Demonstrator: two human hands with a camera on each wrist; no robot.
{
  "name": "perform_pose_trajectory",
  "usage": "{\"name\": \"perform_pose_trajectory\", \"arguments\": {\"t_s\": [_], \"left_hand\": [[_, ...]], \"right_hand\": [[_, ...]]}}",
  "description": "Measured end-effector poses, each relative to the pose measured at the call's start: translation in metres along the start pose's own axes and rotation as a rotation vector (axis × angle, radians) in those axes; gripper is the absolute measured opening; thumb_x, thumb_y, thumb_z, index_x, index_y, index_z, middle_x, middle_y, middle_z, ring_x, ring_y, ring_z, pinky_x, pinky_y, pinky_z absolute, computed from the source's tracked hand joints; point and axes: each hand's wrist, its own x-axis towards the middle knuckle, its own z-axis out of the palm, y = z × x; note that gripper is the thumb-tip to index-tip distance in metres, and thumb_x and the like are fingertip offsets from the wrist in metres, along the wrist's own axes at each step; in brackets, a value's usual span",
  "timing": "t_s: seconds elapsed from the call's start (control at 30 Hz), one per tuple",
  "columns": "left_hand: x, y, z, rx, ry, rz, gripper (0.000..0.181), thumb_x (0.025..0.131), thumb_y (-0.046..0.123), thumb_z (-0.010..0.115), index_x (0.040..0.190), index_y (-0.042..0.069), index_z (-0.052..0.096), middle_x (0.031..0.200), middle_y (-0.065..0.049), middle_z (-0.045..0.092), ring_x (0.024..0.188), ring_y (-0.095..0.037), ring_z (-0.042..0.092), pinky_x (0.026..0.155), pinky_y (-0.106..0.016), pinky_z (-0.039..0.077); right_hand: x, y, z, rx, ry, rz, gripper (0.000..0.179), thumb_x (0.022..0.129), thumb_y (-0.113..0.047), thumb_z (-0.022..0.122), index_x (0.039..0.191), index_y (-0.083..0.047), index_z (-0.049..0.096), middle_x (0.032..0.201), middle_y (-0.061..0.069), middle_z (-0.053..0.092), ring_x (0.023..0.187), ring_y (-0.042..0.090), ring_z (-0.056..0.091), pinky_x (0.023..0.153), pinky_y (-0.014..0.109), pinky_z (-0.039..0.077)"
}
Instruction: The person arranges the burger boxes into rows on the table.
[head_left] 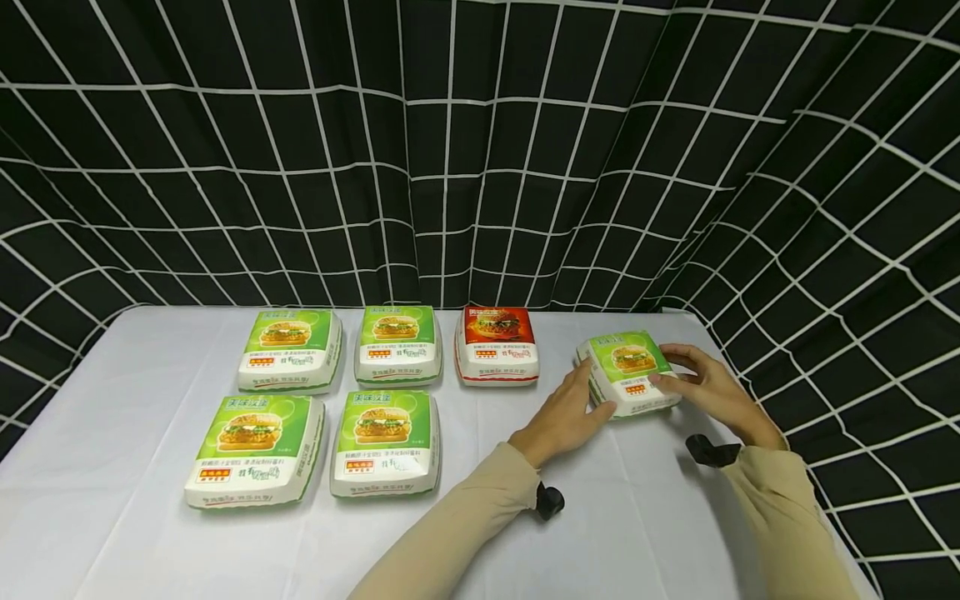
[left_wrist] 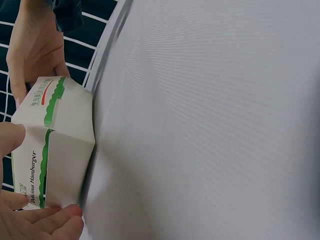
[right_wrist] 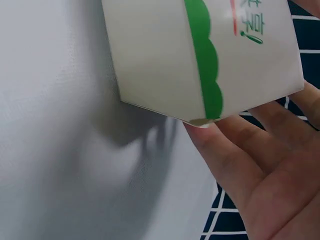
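Both hands are at a green-and-white hamburger box (head_left: 628,360) on the right part of the table, its lid closed. My left hand (head_left: 561,418) holds the box's left side, its thumb near the front corner and its fingers along the side. From the right, my right hand (head_left: 718,393) grips the same box, thumb over the top edge and fingers against the right side. In the left wrist view the box (left_wrist: 70,117) shows its side with printed words and a green scalloped band. The right wrist view has the fingers (right_wrist: 235,142) at the box's lower edge.
To the left of the hands, a red-and-white hamburger box (head_left: 497,346) stands in the back row beside two green boxes. Two more green boxes, one of them this box (head_left: 386,443), sit in front. A black curtain (head_left: 442,167) with white grid lines hangs behind the white-covered table (head_left: 600,533).
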Motion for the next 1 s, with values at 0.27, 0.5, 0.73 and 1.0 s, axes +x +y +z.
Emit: {"name": "perform_pose_trajectory", "arguments": {"t_s": [0.27,0.5,0.73,1.0], "left_hand": [[-0.015,0.002,-0.003,-0.003,-0.018,-0.003,0.076,0.102,0.044,0.05,0.16,0.011,0.013,0.163,-0.011,0.028,0.148,-0.021,0.034,0.119,-0.035,0.033],[-0.029,0.005,-0.006,-0.006,-0.002,0.02,0.078,0.101,0.046,0.05,0.16,0.011,0.013,0.163,-0.012,0.026,0.148,-0.022,0.032,0.12,-0.035,0.033],[-0.041,0.005,-0.009,-0.014,0.021,0.048,0.079,0.101,0.047,0.051,0.16,0.011,0.013,0.164,-0.012,0.024,0.149,-0.022,0.031,0.12,-0.037,0.033],[-0.057,0.006,-0.009,0.041,0.032,0.095,0.077,0.102,0.048,0.048,0.16,0.011,0.013,0.164,-0.012,0.024,0.149,-0.024,0.031,0.119,-0.039,0.034]], "right_hand": [[-0.012,-0.004,0.007,-0.04,0.033,-0.004,0.065,0.097,-0.028,0.064,0.148,0.002,0.036,0.148,0.027,0.042,0.101,0.008,0.057,0.078,0.016,0.05],[-0.024,-0.014,0.012,-0.028,0.035,-0.002,0.068,0.097,-0.032,0.064,0.149,0.001,0.035,0.149,0.028,0.039,0.109,0.03,0.058,0.075,0.02,0.052],[-0.034,-0.023,0.015,-0.029,0.047,-0.018,0.069,0.096,-0.03,0.065,0.15,0.0,0.034,0.149,0.029,0.039,0.111,0.036,0.057,0.075,0.019,0.052],[-0.044,-0.025,0.022,-0.086,0.091,-0.014,0.067,0.098,-0.034,0.061,0.151,-0.001,0.037,0.141,0.031,0.047,0.102,0.033,0.066,0.07,0.021,0.052]]}}
